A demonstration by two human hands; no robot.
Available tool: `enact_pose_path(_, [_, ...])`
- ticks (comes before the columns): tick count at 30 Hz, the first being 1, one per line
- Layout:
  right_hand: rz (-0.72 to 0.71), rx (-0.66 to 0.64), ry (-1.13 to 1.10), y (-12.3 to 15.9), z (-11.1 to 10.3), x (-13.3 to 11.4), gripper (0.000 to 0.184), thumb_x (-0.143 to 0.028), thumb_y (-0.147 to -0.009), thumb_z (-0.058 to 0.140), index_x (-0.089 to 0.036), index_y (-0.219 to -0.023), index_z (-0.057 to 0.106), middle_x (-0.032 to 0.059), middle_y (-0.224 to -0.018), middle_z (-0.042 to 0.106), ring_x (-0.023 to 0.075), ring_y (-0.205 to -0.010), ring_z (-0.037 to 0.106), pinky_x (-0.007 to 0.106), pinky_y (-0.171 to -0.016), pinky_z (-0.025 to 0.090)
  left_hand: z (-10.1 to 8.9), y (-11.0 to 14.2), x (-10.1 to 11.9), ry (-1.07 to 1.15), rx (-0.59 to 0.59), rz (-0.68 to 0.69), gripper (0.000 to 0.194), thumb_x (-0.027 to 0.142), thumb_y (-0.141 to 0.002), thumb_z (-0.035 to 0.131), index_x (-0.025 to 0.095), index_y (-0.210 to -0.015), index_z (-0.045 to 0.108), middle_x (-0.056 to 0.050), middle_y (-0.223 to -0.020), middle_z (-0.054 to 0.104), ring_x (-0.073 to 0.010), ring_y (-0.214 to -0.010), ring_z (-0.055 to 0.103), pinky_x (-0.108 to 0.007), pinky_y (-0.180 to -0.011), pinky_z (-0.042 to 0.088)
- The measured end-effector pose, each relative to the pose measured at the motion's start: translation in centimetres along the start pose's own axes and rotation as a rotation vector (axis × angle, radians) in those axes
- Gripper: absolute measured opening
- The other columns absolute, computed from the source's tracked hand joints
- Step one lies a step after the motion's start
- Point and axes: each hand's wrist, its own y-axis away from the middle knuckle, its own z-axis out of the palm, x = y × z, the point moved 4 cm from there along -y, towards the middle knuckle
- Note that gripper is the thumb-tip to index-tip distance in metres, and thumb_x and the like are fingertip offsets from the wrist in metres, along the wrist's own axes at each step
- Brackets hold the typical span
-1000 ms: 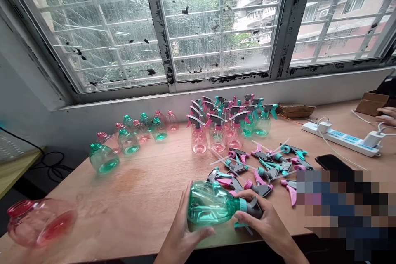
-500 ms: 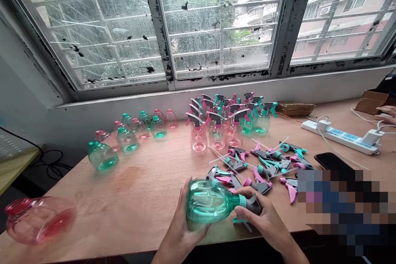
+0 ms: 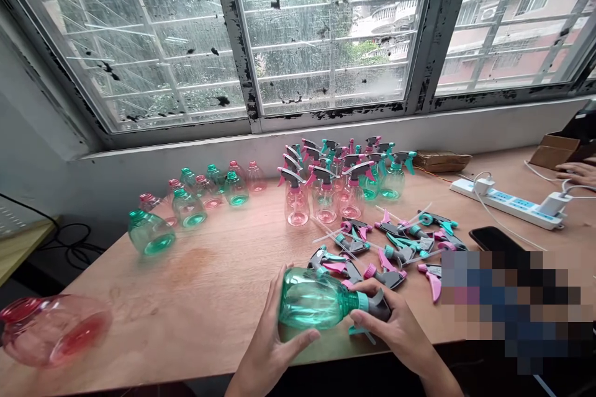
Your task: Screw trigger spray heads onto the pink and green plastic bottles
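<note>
1. **Hands and held bottle.** The left hand (image 3: pixel 274 322) and the right hand (image 3: pixel 393 322) are holding a green bottle (image 3: pixel 311 298) on its side, over the near part of the bench (image 3: pixel 223 304).
2. **Finger state.** The left fingers are spreading around the bottle's body, clamped on it from below and the far side. The right fingers (image 3: pixel 372 288) are curling over the neck and a grey trigger head (image 3: pixel 379 309), clamped on both.
3. **Head seating.** The trigger head is resting against the bottle's teal collar. Whether it is screwed fully down cannot be told.
4. **Headed bottles.** A dense cluster of pink and green bottles with trigger heads (image 3: pixel 323 195) is standing upright near the window.
5. **Bare bottles.** A smaller group of headless bottles (image 3: pixel 205 195) is standing to the left. A green bottle (image 3: pixel 149 232) is tilting at its front, and a large pink bottle (image 3: pixel 53 330) is lying on its side at the bench's left end.
6. **Loose parts.** Unfitted trigger heads (image 3: pixel 388 276) and thin clear tubes (image 3: pixel 335 236) are lying scattered just beyond the right hand.
7. **Surroundings.** A power strip (image 3: pixel 507 203) and a phone (image 3: pixel 491 239) are lying to the right, while another person's hand (image 3: pixel 577 173) is resting at the far right.
</note>
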Motion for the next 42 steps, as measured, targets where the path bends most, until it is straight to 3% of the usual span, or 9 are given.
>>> enact_pose_path(6, [0.033,0.017,-0.004,0.1,0.1,0.3,0.043,-0.051,-0.075,0.083,-0.019,-0.102,0.072,-0.0037,-0.069,0.062,0.0174,-0.059,0.064,0.026,-0.056,0.054,0.1,0.2,0.3,0.004,0.065,-0.043,0.091,0.042,-0.09,0.072,0.036,-0.16,0.014,-0.006,-0.165,0.029,-0.035,-0.152,0.028,-0.053,-0.127,0.016])
enact_pose_path(11, [-0.03,-0.001,0.009,0.3,0.4,-0.4,0.037,-0.047,-0.075,0.084,-0.02,-0.097,0.073,-0.0019,-0.074,0.064,0.0152,-0.06,0.059,0.024,-0.055,0.054,0.1,0.2,0.3,0.087,0.045,-0.019,0.105,0.043,-0.08,0.082,0.034,-0.16,0.015,-0.007,-0.167,0.027,-0.0369,-0.152,0.026,-0.051,-0.127,0.02])
enact_pose_path(16, [-0.021,0.005,0.024,0.3,0.2,-0.3,0.038,-0.048,-0.075,0.083,-0.02,-0.098,0.072,-0.0032,-0.07,0.059,0.0151,-0.059,0.059,0.023,-0.051,0.055,-0.1,-0.1,0.0,0.075,0.027,-0.016,0.086,0.045,-0.089,0.073,0.035,-0.158,0.023,-0.006,-0.167,0.028,-0.0354,-0.152,0.028,-0.048,-0.126,0.025])
enact_pose_path(23, [0.009,0.005,-0.048,0.3,0.2,0.0,0.04,-0.049,-0.074,0.085,-0.02,-0.098,0.071,-0.0033,-0.071,0.061,0.0178,-0.063,0.067,0.025,-0.054,0.06,-0.1,0.2,0.4,0.071,0.05,0.027,0.078,0.05,-0.096,0.059,0.037,-0.16,0.016,-0.007,-0.158,0.044,-0.033,-0.146,0.041,-0.046,-0.123,0.03])
enact_pose_path(25, [0.017,0.008,-0.066,0.4,0.3,0.1,0.042,-0.051,-0.073,0.085,-0.02,-0.098,0.071,-0.0033,-0.071,0.061,0.0167,-0.06,0.065,0.027,-0.054,0.061,0.0,0.3,0.4,0.097,0.044,-0.002,0.084,0.049,-0.094,0.064,0.036,-0.16,0.014,-0.007,-0.157,0.045,-0.0341,-0.145,0.042,-0.047,-0.123,0.031])
enact_pose_path(28, [0.026,0.012,-0.088,0.4,0.4,0.2,0.045,-0.052,-0.072,0.085,-0.019,-0.099,0.071,-0.0044,-0.07,0.058,0.0136,-0.055,0.059,0.028,-0.052,0.061,0.4,0.4,0.4,0.177,0.006,-0.052,0.11,0.05,-0.08,0.08,0.036,-0.161,0.007,-0.008,-0.161,0.04,-0.0364,-0.145,0.042,-0.047,-0.121,0.035])
enact_pose_path(31, [-0.006,0.017,-0.06,0.4,0.3,0.1,0.042,-0.051,-0.072,0.086,-0.019,-0.096,0.072,-0.0048,-0.071,0.055,0.0117,-0.055,0.054,0.024,-0.05,0.059,0.5,0.4,0.4,0.22,-0.012,-0.05,0.121,0.06,-0.074,0.081,0.033,-0.161,0.002,-0.01,-0.165,0.032,-0.0375,-0.149,0.035,-0.047,-0.123,0.032])
enact_pose_path(37, [0.041,0.008,-0.086,0.3,0.3,0.6,0.045,-0.053,-0.073,0.085,-0.02,-0.1,0.07,-0.0044,-0.072,0.056,0.0135,-0.057,0.056,0.027,-0.051,0.061,0.2,0.4,0.0,0.113,-0.051,-0.006,0.106,0.047,-0.083,0.077,0.035,-0.161,0.006,-0.006,-0.169,0.022,-0.0352,-0.154,0.022,-0.049,-0.126,0.022])
enact_pose_path(42, [0.042,0.011,-0.106,0.2,0.2,0.6,0.04,-0.048,-0.075,0.085,-0.021,-0.101,0.07,-0.0064,-0.069,0.055,0.0125,-0.055,0.055,0.027,-0.051,0.061,0.0,0.3,-0.7,0.012,0.031,0.081,0.094,0.04,-0.089,0.072,0.039,-0.16,0.011,-0.004,-0.168,0.024,-0.0345,-0.152,0.027,-0.052,-0.127,0.017])
